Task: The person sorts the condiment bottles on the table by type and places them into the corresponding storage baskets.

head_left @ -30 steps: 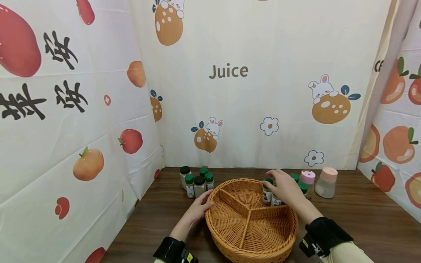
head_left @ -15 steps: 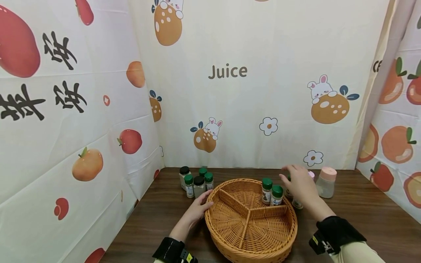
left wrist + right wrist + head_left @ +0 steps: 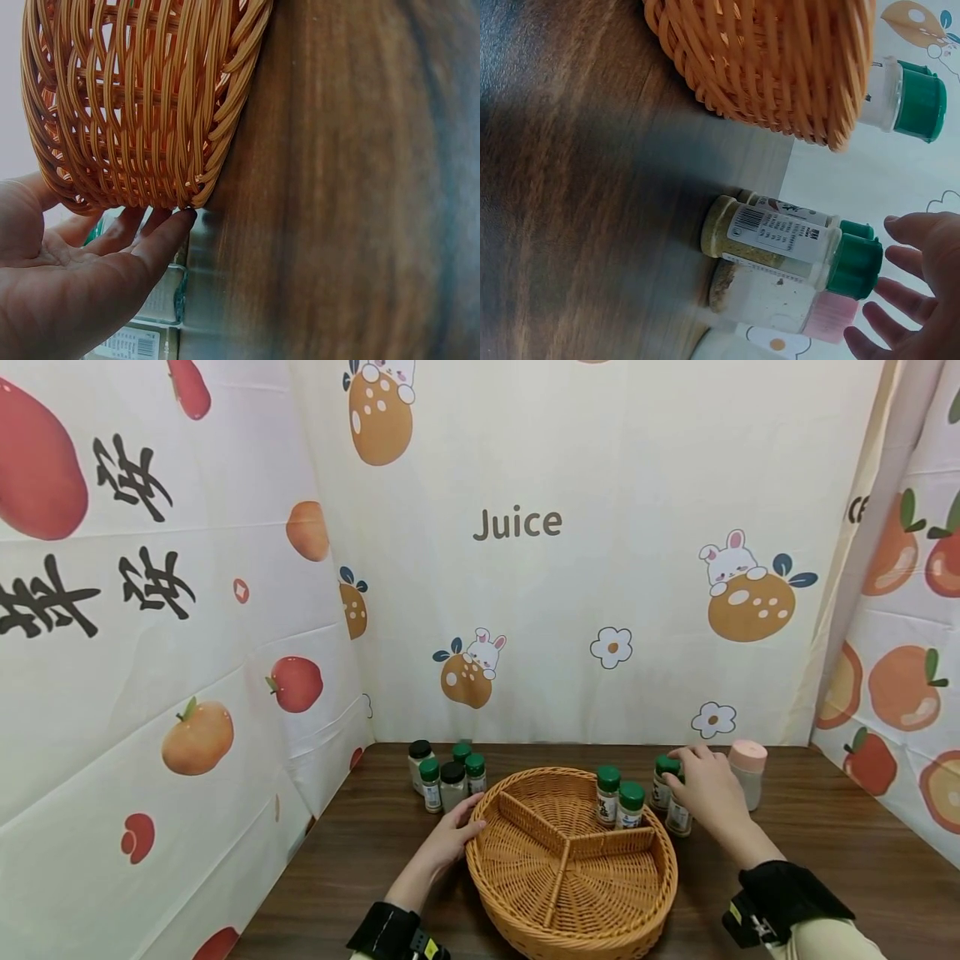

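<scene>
A round wicker basket [image 3: 572, 893], split into three sections, stands on the table. My left hand [image 3: 444, 839] holds its left side, thumb at the rim and fingers along the outer wall. Two green-capped spice bottles [image 3: 618, 797] stand in its back right section. My right hand [image 3: 708, 789] hovers right of the basket with fingers spread. In the right wrist view its fingertips are close to the green cap of a spice bottle [image 3: 780, 240]. Another green-capped bottle [image 3: 662, 783] stands behind that one. A pink-capped jar [image 3: 829, 315] shows beside them, mostly hidden by the hand in the head view.
Left of the basket stands a cluster of spice bottles [image 3: 453, 787], some with green caps and some with black. A clear jar with a peach cap [image 3: 747, 772] is at the back right. Printed cloth [image 3: 570, 685] hangs around the table's back and sides.
My right hand has moved right, away from the two bottles in the basket, to the bottles beyond its right rim. The left hand has stayed on the basket.
</scene>
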`<action>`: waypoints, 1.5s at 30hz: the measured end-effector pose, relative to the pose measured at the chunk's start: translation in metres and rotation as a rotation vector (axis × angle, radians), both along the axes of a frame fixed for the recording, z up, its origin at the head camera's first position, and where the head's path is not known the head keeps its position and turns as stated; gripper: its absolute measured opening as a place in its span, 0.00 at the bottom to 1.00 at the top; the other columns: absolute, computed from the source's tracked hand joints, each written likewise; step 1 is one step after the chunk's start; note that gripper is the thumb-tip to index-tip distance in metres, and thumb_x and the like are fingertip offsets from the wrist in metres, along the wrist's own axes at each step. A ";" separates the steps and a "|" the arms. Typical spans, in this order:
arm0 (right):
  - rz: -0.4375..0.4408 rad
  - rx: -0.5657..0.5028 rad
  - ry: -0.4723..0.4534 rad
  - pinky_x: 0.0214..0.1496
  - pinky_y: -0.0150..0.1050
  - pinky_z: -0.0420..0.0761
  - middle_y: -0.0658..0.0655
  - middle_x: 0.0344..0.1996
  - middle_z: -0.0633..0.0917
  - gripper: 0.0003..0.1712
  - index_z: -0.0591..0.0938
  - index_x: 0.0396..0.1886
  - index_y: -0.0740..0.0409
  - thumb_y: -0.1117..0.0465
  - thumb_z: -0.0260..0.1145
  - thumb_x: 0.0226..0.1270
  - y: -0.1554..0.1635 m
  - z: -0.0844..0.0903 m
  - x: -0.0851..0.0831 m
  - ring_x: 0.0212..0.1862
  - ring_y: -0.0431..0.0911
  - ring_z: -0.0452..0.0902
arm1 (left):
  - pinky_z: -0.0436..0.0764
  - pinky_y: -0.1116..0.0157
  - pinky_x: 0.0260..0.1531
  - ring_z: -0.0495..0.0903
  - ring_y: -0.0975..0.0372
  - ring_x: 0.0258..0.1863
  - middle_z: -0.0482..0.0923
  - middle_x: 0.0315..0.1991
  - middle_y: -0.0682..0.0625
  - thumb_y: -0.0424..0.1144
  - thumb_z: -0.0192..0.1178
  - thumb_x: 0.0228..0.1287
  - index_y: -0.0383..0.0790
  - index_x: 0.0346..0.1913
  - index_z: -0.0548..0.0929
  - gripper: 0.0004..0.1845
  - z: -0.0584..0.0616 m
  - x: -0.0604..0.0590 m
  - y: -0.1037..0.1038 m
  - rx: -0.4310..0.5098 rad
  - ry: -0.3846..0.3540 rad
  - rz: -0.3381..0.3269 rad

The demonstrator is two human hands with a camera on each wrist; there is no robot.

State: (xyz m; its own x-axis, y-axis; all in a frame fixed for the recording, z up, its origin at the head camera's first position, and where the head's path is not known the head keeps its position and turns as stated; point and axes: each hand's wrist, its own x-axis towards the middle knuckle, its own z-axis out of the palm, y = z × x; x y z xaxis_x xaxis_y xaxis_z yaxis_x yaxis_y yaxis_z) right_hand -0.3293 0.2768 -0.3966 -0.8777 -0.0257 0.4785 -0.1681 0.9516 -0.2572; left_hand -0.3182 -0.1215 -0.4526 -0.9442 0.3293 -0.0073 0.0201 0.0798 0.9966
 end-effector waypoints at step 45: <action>0.009 -0.038 -0.146 0.39 0.60 0.82 0.74 0.42 0.84 0.21 0.76 0.49 0.72 0.64 0.71 0.60 0.007 -0.007 -0.003 0.41 0.65 0.83 | 0.84 0.52 0.52 0.70 0.36 0.66 0.58 0.72 0.26 0.30 0.46 0.78 0.32 0.78 0.52 0.30 0.000 0.002 0.000 -0.006 0.021 -0.006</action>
